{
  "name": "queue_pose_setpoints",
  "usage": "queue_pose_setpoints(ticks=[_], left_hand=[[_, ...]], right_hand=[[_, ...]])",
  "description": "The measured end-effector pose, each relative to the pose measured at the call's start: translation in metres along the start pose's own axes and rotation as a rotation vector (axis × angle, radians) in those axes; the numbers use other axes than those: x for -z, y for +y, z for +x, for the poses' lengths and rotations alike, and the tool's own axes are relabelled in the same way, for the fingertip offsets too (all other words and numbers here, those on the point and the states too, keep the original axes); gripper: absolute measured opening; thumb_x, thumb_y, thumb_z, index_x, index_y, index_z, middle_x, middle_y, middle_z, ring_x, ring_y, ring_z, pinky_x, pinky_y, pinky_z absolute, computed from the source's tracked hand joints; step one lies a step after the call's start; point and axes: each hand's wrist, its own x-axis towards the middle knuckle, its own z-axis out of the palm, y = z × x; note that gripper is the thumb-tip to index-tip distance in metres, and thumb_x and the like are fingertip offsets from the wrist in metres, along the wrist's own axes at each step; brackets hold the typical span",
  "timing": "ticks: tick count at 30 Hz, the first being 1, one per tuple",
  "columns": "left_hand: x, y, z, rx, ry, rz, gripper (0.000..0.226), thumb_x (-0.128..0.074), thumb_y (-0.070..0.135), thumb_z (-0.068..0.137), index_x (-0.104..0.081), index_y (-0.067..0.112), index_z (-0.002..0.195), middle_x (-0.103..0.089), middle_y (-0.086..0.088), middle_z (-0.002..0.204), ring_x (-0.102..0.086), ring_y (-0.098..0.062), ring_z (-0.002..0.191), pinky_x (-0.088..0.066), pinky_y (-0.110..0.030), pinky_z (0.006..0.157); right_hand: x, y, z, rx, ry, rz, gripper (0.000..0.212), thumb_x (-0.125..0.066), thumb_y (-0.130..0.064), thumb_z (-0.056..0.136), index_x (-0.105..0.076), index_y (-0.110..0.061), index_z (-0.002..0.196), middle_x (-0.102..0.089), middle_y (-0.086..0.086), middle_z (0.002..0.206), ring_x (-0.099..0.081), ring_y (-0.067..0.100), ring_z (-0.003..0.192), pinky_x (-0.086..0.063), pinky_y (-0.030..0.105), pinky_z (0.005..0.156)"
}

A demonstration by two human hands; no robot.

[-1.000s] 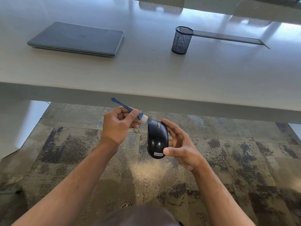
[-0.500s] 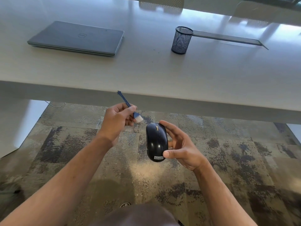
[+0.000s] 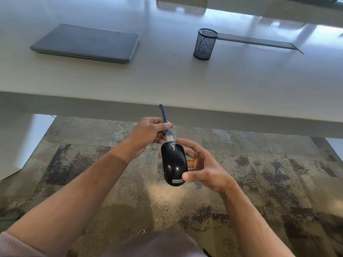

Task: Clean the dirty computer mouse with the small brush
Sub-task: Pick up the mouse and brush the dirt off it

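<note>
Your left hand [image 3: 148,131] pinches the small brush [image 3: 166,127] between thumb and curled fingers, gripping the blue handle just above the head. The handle stands nearly upright, its notched tip in front of the near edge of the tabletop [image 3: 167,78], and the pale bristles point down and touch the front end of the mouse [image 3: 173,163], just ahead of the scroll wheel.

Your right hand [image 3: 202,166] holds the mouse in the air, out in front of the tabletop's near edge and above the carpet [image 3: 259,179], not resting on anything. The thumb presses the rear end beside the white Lenovo label, the forefinger reaches along the right side up to the front, and the other fingers curl behind the body. The mouse is black and glossy, its back facing you, its front end pointing away toward the table, and its wheel looks pale.

On the tabletop, a closed grey laptop [image 3: 87,43] lies toward the far left, well apart from a dark mesh pen cup [image 3: 205,44] that stands upright nearer the middle. A flat grey strip [image 3: 259,42] runs from just behind the cup toward the right edge. At the bottom of the view your lap [image 3: 157,243] shows in dark cloth.
</note>
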Motion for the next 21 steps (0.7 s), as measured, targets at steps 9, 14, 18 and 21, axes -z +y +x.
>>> queue_pose_setpoints(ticks=[9, 14, 18, 21], left_hand=[[0.003, -0.002, -0.001, 0.012, -0.031, 0.022, 0.022, -0.061, 0.016, 0.094, -0.069, -0.004, 0.102, -0.058, -0.006, 0.07, -0.054, -0.009, 0.057, -0.048, -0.022, 0.054], [0.009, -0.004, -0.004, 0.027, -0.057, 0.007, 0.018, -0.061, 0.014, 0.094, -0.071, -0.001, 0.099, -0.057, -0.003, 0.068, -0.053, -0.01, 0.057, -0.048, -0.022, 0.054], [0.016, -0.006, -0.005, 0.039, -0.064, -0.016, 0.016, -0.06, 0.013, 0.094, -0.072, 0.003, 0.095, -0.056, -0.005, 0.07, -0.053, -0.011, 0.058, -0.048, -0.022, 0.054], [0.018, -0.006, -0.002, 0.024, -0.024, -0.049, 0.017, -0.059, 0.012, 0.094, -0.072, 0.002, 0.094, -0.057, -0.009, 0.073, -0.052, -0.014, 0.059, -0.048, -0.021, 0.053]], right_hand=[[-0.006, -0.001, -0.002, 0.036, 0.016, -0.031, 0.076, -0.095, -0.015, 0.063, -0.061, -0.018, 0.131, -0.054, 0.023, 0.138, -0.064, 0.041, 0.112, -0.056, 0.058, 0.091], [-0.004, 0.002, -0.003, 0.048, 0.019, -0.049, 0.07, -0.082, 0.004, 0.065, -0.062, -0.018, 0.128, -0.054, 0.02, 0.137, -0.067, 0.039, 0.109, -0.058, 0.055, 0.088], [-0.002, 0.003, -0.004, 0.054, 0.037, -0.03, 0.069, -0.08, 0.005, 0.066, -0.061, -0.017, 0.129, -0.056, 0.019, 0.136, -0.068, 0.037, 0.106, -0.059, 0.054, 0.088], [-0.002, 0.002, -0.002, 0.061, 0.02, -0.029, 0.071, -0.08, 0.007, 0.066, -0.058, -0.013, 0.13, -0.049, 0.027, 0.141, -0.067, 0.039, 0.108, -0.059, 0.055, 0.088]])
